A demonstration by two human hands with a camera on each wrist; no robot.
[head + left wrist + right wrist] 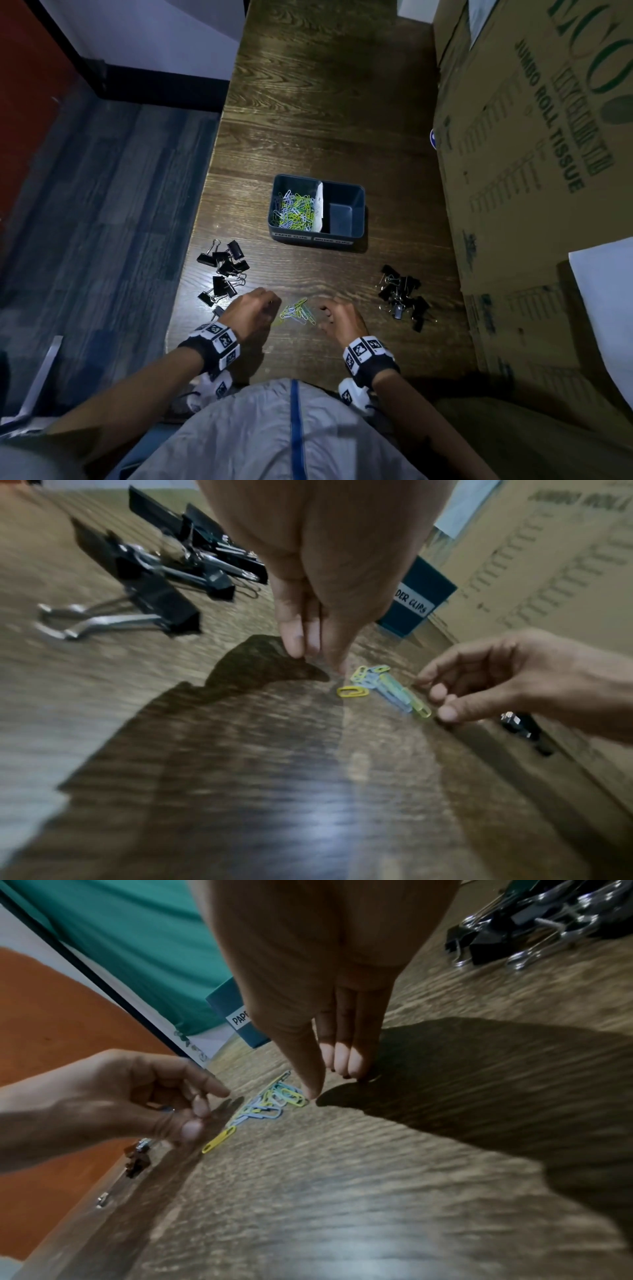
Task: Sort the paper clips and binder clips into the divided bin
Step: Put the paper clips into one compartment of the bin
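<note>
**Inspector:** Your left hand (255,310) and right hand (342,318) sit low on the wooden table (325,113), either side of a small loose cluster of coloured paper clips (296,311).

**Operator:** What are they holding?

**Inspector:** Your left fingertips (298,647) are bunched together, pointing down beside the cluster. Whether they pinch a clip, I cannot tell. Your right fingers (342,1058) are loosely curled at the tabletop, nothing visibly held.

**Operator:** And the bin?

**Inspector:** The divided bin (358,205) stands farther back. Its left compartment holds paper clips (294,210); the right shows none. Black binder clips lie in two piles: one left (224,267), one right (404,294), beside the cardboard box (531,154).
</note>
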